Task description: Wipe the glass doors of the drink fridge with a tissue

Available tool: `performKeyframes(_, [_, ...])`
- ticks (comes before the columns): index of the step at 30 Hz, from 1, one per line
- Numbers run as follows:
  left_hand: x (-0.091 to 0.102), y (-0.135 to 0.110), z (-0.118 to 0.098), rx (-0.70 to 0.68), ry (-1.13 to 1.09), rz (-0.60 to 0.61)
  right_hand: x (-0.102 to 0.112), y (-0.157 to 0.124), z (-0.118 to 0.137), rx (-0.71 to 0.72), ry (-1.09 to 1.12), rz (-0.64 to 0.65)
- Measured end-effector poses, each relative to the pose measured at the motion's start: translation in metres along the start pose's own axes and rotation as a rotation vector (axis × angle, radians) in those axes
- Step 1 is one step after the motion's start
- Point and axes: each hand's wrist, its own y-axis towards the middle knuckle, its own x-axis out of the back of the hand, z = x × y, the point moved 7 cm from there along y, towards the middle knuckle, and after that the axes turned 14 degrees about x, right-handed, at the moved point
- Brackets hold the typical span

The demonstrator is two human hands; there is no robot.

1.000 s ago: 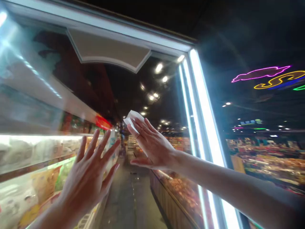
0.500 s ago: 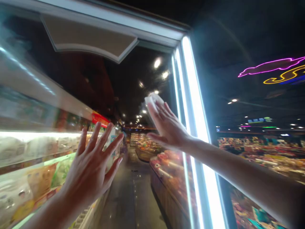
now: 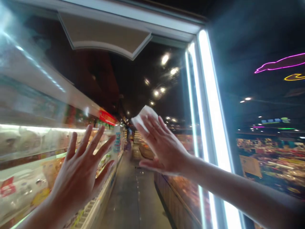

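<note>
A white wipe [image 3: 147,111] lies flat beneath the fingers of my right hand [image 3: 164,146], which presses it against an upright glass pane [image 3: 95,89]. The wipe's edges stick out past the fingertips. Lower on the left, my left hand [image 3: 77,171] is spread wide, palm toward the same pane, holding nothing. Whether its fingers touch the glass I cannot tell. A pale frame [image 3: 133,14] runs along the top of the pane, and a curved-edged panel [image 3: 107,35] hangs just under it.
Bright light strips [image 3: 216,111] run down the pane's right side. Through or in the glass appear lit shelves of bagged goods [image 3: 26,181], an aisle floor [image 3: 127,197] and a long display counter [image 3: 176,197]. Neon outlines [image 3: 281,62] glow at the upper right.
My right hand has moved down and slightly left with the wipe across the glass. My left hand has shifted a little left and down, still spread. The view has turned slightly left.
</note>
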Motion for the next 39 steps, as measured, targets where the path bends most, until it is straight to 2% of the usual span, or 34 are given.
performKeyframes(3, [0.005, -0.014, 0.028, 0.031, 0.018, 0.010, -0.022, 0.012, 0.047, 0.192, 0.109, 0.084])
performKeyframes(4, [0.007, -0.020, 0.038, 0.038, 0.019, 0.012, -0.027, 0.017, 0.056, 0.218, 0.126, 0.095])
performKeyframes(8, [0.016, -0.043, 0.077, 0.056, 0.027, 0.016, -0.029, 0.043, 0.055, 0.074, 0.043, 0.021])
performKeyframes(10, [0.020, -0.055, 0.097, 0.062, 0.040, 0.022, -0.034, 0.056, 0.066, 0.067, 0.012, 0.003])
performKeyframes(14, [0.029, -0.075, 0.137, 0.057, 0.045, 0.028, -0.057, 0.085, 0.120, 0.318, 0.090, 0.090])
performKeyframes(16, [0.033, -0.082, 0.157, 0.048, 0.059, 0.041, -0.062, 0.108, 0.127, 0.343, 0.100, 0.093])
performKeyframes(19, [0.037, -0.089, 0.188, 0.068, 0.094, 0.070, -0.061, 0.154, 0.109, 0.170, 0.057, 0.023])
performKeyframes(21, [0.040, -0.096, 0.210, 0.101, 0.107, 0.087, -0.065, 0.180, 0.108, 0.110, 0.050, -0.001])
performKeyframes(23, [0.041, -0.104, 0.230, 0.128, 0.107, 0.104, -0.077, 0.201, 0.128, 0.188, 0.080, 0.019])
performKeyframes(25, [0.043, -0.114, 0.247, 0.133, 0.101, 0.121, -0.089, 0.219, 0.153, 0.330, 0.105, 0.055])
performKeyframes(27, [0.046, -0.122, 0.262, 0.125, 0.097, 0.131, -0.095, 0.242, 0.161, 0.368, 0.091, 0.063])
performKeyframes(31, [0.051, -0.138, 0.283, 0.101, 0.096, 0.145, -0.092, 0.297, 0.140, 0.138, 0.011, 0.009])
performKeyframes(32, [0.051, -0.143, 0.286, 0.096, 0.094, 0.148, -0.093, 0.308, 0.142, 0.132, 0.001, 0.010])
performKeyframes(37, [0.049, -0.182, 0.300, 0.084, 0.010, 0.108, -0.111, 0.350, 0.184, 0.444, 0.003, 0.134])
performKeyframes(39, [0.045, -0.200, 0.304, 0.085, 0.003, 0.065, -0.112, 0.371, 0.177, 0.404, -0.021, 0.132])
